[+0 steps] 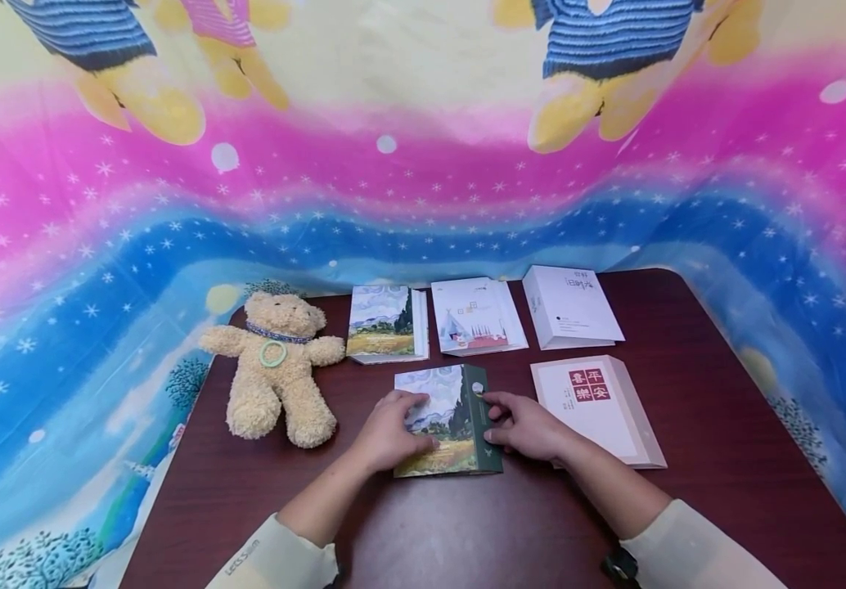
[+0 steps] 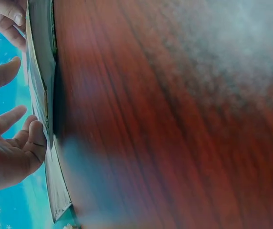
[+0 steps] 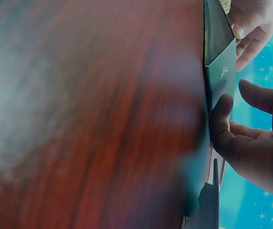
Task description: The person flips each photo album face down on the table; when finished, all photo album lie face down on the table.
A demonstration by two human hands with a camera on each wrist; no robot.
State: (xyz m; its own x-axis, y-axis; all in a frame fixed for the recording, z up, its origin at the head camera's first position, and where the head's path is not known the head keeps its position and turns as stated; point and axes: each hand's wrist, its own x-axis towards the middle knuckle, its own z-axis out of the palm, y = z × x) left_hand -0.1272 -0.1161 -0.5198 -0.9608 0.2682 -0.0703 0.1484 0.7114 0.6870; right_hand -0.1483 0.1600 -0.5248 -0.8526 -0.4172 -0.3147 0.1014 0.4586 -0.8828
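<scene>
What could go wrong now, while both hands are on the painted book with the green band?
The green band looks loose around the painted book; the right hand at its edge might crease or tear it. The left hand only rests flat, so the book may slide toward the teddy bear.

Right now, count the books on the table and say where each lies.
5. Landscape-cover book under both hands; red-seal book beside it; landscape book, tent book and white book along the far row.
</scene>
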